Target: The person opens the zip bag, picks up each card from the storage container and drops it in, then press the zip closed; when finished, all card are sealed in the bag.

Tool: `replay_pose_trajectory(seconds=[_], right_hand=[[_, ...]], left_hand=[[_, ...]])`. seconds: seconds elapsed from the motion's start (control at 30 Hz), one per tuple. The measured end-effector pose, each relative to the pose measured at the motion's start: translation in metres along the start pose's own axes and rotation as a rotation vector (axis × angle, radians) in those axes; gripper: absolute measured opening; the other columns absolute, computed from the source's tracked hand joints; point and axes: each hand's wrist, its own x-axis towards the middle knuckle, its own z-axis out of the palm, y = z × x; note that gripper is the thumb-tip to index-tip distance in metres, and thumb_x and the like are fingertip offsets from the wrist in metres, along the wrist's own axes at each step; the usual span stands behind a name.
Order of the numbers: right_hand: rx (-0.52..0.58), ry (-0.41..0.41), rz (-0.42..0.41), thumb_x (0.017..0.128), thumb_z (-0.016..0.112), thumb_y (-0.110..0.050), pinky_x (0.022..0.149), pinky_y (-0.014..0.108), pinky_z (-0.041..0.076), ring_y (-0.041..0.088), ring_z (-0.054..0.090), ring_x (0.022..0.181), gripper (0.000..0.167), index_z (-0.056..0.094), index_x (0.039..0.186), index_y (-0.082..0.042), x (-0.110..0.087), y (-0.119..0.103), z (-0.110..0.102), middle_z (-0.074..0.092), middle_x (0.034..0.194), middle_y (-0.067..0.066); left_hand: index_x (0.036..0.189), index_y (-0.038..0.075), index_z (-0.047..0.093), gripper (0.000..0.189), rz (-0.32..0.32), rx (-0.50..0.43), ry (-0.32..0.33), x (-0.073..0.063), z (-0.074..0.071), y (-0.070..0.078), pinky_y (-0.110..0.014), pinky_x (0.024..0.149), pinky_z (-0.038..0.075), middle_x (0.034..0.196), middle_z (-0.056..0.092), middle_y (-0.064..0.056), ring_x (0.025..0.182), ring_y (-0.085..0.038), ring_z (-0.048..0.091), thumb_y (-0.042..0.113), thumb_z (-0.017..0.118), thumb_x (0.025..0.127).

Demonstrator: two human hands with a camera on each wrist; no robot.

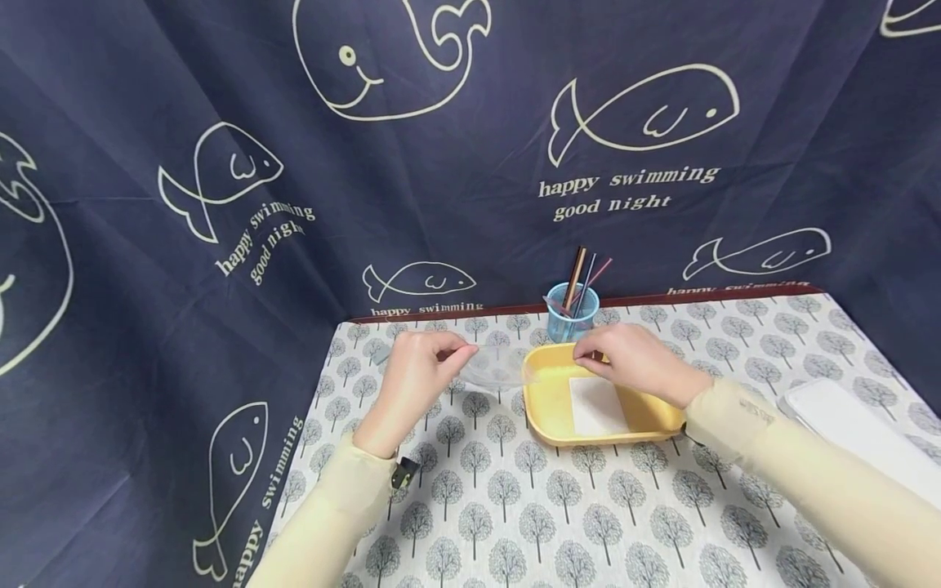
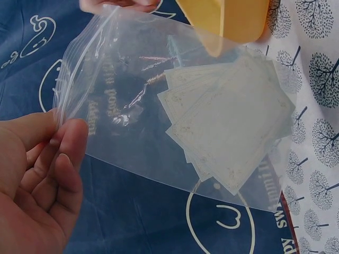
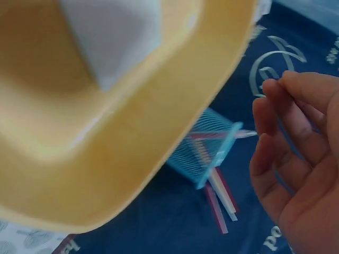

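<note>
My left hand (image 1: pixel 422 376) pinches the zip edge of a clear zip bag (image 1: pixel 496 371) between thumb and fingers. Inside the bag, several pale square paper sheets (image 2: pixel 228 121) lie fanned over one another in the left wrist view. My right hand (image 1: pixel 639 359) is over the back of the yellow basket (image 1: pixel 547 425), its fingers loosely bent and thumb close to the forefinger. Nothing shows between these fingers in the right wrist view. A white square paper (image 1: pixel 599 407) lies in the basket. At the top of the left wrist view, right-hand fingers (image 2: pixel 122 5) overlap the bag's corner.
Behind the basket stands a blue mesh cup (image 1: pixel 566 327) with several pencil-like sticks. A white flat object (image 1: pixel 860 425) lies on the right of the tree-print tablecloth (image 1: pixel 515 523). The dark fish-print curtain (image 1: pixel 412 204) rises at the table's far edge.
</note>
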Motion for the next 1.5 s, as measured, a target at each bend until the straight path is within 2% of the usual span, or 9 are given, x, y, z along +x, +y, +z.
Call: replay_pose_trajectory(seconds=[0.23,0.43,0.57,0.67,0.73,0.97,1.23,1.4,1.5], right_hand=[[-0.045,-0.211,0.073,0.085,0.084,-0.012,0.076,0.045,0.058,0.018,0.067,0.077,0.012,0.078,0.095,-0.01,-0.004,0.017,0.009,0.074,0.089,0.001],[-0.056,-0.439,0.184,0.078,0.091,-0.031,0.075,0.043,0.058,0.015,0.061,0.074,0.045,0.073,0.109,-0.004,-0.008,0.023,0.02,0.068,0.088,0.0],[-0.062,-0.518,0.243,0.068,0.095,-0.046,0.088,0.051,0.057,0.029,0.067,0.093,0.081,0.066,0.128,-0.001,-0.01,0.021,0.028,0.069,0.114,0.015],[-0.071,-0.525,0.256,0.063,0.095,-0.054,0.1,0.058,0.051,0.041,0.065,0.113,0.099,0.06,0.139,-0.001,-0.013,0.02,0.033,0.058,0.139,0.028],[-0.079,-0.515,0.254,0.062,0.095,-0.056,0.1,0.059,0.051,0.043,0.064,0.113,0.103,0.058,0.141,-0.001,-0.014,0.019,0.036,0.055,0.142,0.029],[-0.122,-0.473,0.215,0.059,0.1,-0.041,0.085,0.05,0.058,0.027,0.064,0.088,0.092,0.062,0.134,-0.003,-0.016,0.02,0.043,0.062,0.121,0.019],[-0.185,-0.457,0.197,0.061,0.097,-0.043,0.084,0.05,0.059,0.028,0.065,0.087,0.085,0.064,0.129,-0.004,-0.02,0.021,0.043,0.063,0.122,0.02],[-0.248,-0.405,0.144,0.059,0.099,-0.044,0.07,0.045,0.06,0.024,0.061,0.077,0.072,0.068,0.112,-0.006,-0.022,0.018,0.044,0.06,0.099,0.009],[-0.274,-0.377,0.131,0.058,0.099,-0.045,0.066,0.043,0.059,0.025,0.061,0.076,0.073,0.067,0.109,-0.005,-0.024,0.015,0.043,0.059,0.094,0.008]], left_hand=[[0.089,0.01,0.083,0.007,-0.003,0.004,-0.005,0.001,0.0,0.001,-0.021,0.061,0.055,0.082,0.078,0.001,0.063,-0.003,0.063,0.014,0.08,0.093],[0.088,0.01,0.082,0.006,-0.006,0.0,-0.008,0.001,0.0,0.001,-0.021,0.061,0.055,0.081,0.077,0.002,0.061,-0.003,0.061,0.013,0.081,0.093],[0.087,0.01,0.082,0.006,0.004,0.009,-0.002,0.001,0.0,0.002,-0.021,0.061,0.055,0.081,0.077,0.002,0.062,-0.003,0.062,0.013,0.081,0.092],[0.086,0.01,0.082,0.006,0.006,0.012,0.0,0.0,0.0,0.002,-0.021,0.061,0.055,0.081,0.077,0.001,0.063,-0.003,0.063,0.014,0.082,0.092],[0.086,0.011,0.082,0.007,0.001,0.013,-0.002,0.0,0.001,0.001,-0.021,0.06,0.055,0.081,0.077,0.002,0.062,-0.003,0.062,0.014,0.082,0.092],[0.087,0.011,0.082,0.007,-0.008,0.013,-0.014,-0.001,0.001,0.002,-0.021,0.061,0.055,0.081,0.077,0.002,0.063,-0.003,0.063,0.014,0.081,0.093],[0.087,0.011,0.082,0.006,-0.011,0.011,-0.019,-0.002,0.001,0.004,-0.021,0.063,0.055,0.082,0.078,0.003,0.065,-0.003,0.064,0.014,0.081,0.093],[0.087,0.012,0.082,0.006,-0.01,0.013,-0.02,-0.002,0.001,0.004,-0.021,0.063,0.055,0.082,0.077,0.003,0.064,-0.003,0.064,0.014,0.081,0.093],[0.087,0.012,0.082,0.006,-0.01,0.01,-0.021,-0.002,0.001,0.005,-0.021,0.063,0.055,0.082,0.077,0.003,0.065,-0.003,0.064,0.014,0.081,0.093]])
